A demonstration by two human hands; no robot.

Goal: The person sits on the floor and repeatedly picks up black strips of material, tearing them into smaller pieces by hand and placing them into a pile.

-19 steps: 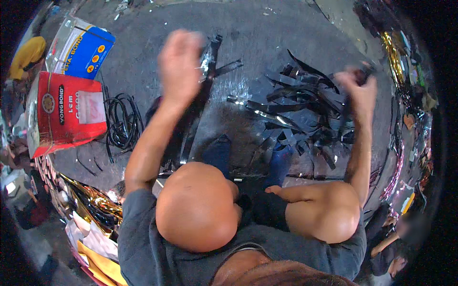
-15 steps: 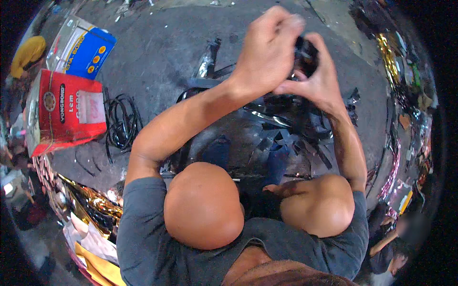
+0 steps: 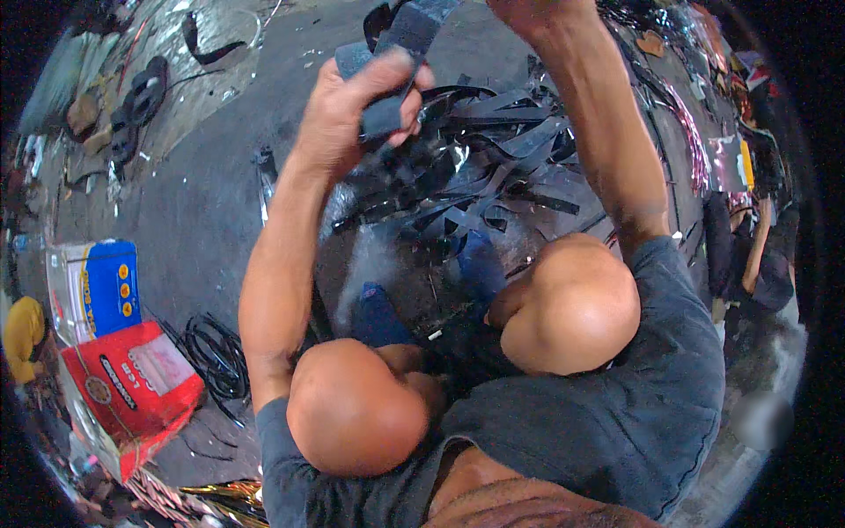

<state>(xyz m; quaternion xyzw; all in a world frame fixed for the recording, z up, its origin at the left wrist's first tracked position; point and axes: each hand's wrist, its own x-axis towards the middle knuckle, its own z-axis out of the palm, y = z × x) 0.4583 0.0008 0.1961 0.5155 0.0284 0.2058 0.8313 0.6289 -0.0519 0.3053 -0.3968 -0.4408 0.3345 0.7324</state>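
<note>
My left hand (image 3: pixel 370 97) is closed round a folded dark strip (image 3: pixel 414 31), flat and rubber-like, with bends of it standing out above and below the fingers. My right hand (image 3: pixel 541 13) is at the top edge of the view, farther right; its fingers are cut off, so what it holds cannot be seen. Beneath and between my forearms lies a tangled heap of black strips (image 3: pixel 510 141) on the ground, several of them curled or crossing. My feet and bent knees are just on the near side of this heap.
To the left stand a red tin (image 3: pixel 132 396) and a blue-and-white tin (image 3: pixel 110 282), beside a coil of black cord (image 3: pixel 216 356). A yellow bundle (image 3: pixel 24 339) sits at the far left. Dark scraps (image 3: pixel 141 106) lie farther off. On the right, another person (image 3: pixel 766 255) is near shiny scraps.
My hands were close together around a dark piece; now they are apart, the left farther left with the folded strip, the right up at the edge. The whole view has shifted too.
</note>
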